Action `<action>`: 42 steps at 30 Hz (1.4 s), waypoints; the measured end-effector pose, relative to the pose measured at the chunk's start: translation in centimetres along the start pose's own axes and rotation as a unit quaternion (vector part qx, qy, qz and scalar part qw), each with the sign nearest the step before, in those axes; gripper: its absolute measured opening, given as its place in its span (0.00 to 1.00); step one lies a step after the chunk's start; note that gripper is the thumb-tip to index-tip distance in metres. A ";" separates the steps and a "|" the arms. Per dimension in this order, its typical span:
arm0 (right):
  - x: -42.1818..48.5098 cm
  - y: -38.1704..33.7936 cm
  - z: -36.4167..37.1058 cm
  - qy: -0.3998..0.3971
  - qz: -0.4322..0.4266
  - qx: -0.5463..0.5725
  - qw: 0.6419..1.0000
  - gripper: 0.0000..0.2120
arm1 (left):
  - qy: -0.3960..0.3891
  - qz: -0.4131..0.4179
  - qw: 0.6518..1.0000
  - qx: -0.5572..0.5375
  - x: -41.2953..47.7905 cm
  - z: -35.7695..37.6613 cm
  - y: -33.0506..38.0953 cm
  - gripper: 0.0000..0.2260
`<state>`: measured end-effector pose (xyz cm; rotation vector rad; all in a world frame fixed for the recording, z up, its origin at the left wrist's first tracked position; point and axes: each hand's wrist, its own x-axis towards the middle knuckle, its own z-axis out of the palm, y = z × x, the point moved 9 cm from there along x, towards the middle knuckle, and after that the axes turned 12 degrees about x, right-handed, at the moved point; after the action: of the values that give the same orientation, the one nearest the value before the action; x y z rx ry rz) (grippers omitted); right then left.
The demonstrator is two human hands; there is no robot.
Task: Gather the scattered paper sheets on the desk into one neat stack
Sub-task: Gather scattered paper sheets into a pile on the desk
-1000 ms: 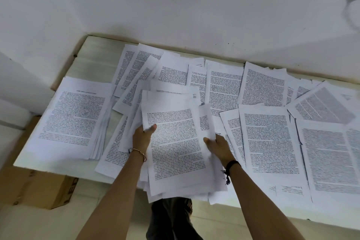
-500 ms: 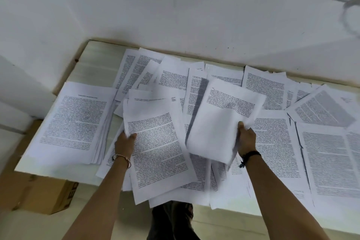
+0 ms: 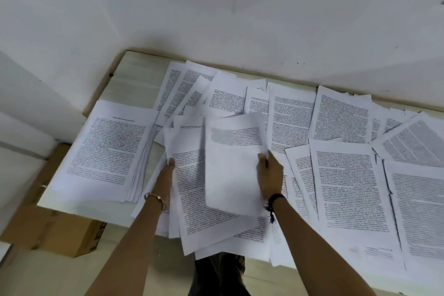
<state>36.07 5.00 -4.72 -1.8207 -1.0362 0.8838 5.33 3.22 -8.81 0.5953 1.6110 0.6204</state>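
A: A plain white wall [image 3: 240, 19] backs a pale wooden desk [image 3: 134, 74] pushed into the corner. What lies on the tabletop?

B: In the head view, white paper sheets printed with black text [image 3: 341, 118] lie scattered and overlapping from the middle to the right edge and back to the wall. At the left edge sits a squared stack of printed pages [image 3: 108, 149].

A: And the hands?

B: The left hand [image 3: 167, 170], with a thin gold bangle [image 3: 156, 199] on its wrist, grips the left side of a loose bundle of printed sheets [image 3: 192, 187] at the front edge, thumb on top. The bundle overhangs that edge. The right hand [image 3: 270, 178], with a dark cord band [image 3: 276, 198] at the wrist, has its fingers curled round the right edge of a mostly blank white sheet [image 3: 230, 175]. That sheet has a few lines of text near its top and is held over the bundle.

A: Does that sheet touch the bundle?

B: I cannot tell; it is blurred.

A: Anything lower down?

B: A brown cardboard box [image 3: 60, 230] sits below the front left corner.
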 end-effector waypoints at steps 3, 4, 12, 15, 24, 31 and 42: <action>-1.5 0.8 4.4 -0.098 -0.010 -0.022 0.995 0.07 | -0.027 0.017 0.999 -0.042 0.4 0.3 -0.1 0.25; -2.0 0.9 5.6 -0.125 -0.005 -0.019 0.992 0.06 | -0.026 0.026 0.999 -0.030 0.6 0.4 -0.2 0.25; -2.4 2.5 1.3 0.028 0.075 -0.181 0.980 0.27 | 0.136 0.029 0.970 0.198 0.7 -0.3 -1.2 0.19; -3.9 5.0 -2.5 0.098 0.170 -0.171 0.965 0.33 | 0.228 0.052 0.942 0.240 0.0 -3.0 0.1 0.19; -4.1 4.2 0.5 -0.053 0.110 0.065 0.990 0.08 | 0.299 0.011 0.929 0.218 -1.9 -8.3 -2.2 0.19; -4.8 5.1 0.7 -0.120 0.145 0.077 0.979 0.17 | 0.264 0.023 0.948 0.177 -2.7 -7.4 -3.1 0.18; -0.6 5.4 -4.5 -0.107 0.211 0.292 0.927 0.13 | 0.264 -0.002 0.947 0.184 -3.6 -11.3 -4.7 0.18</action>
<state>41.29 1.36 -7.67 -1.4627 -0.4190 1.4961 -5.61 -3.32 -8.21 0.7372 2.2629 0.5023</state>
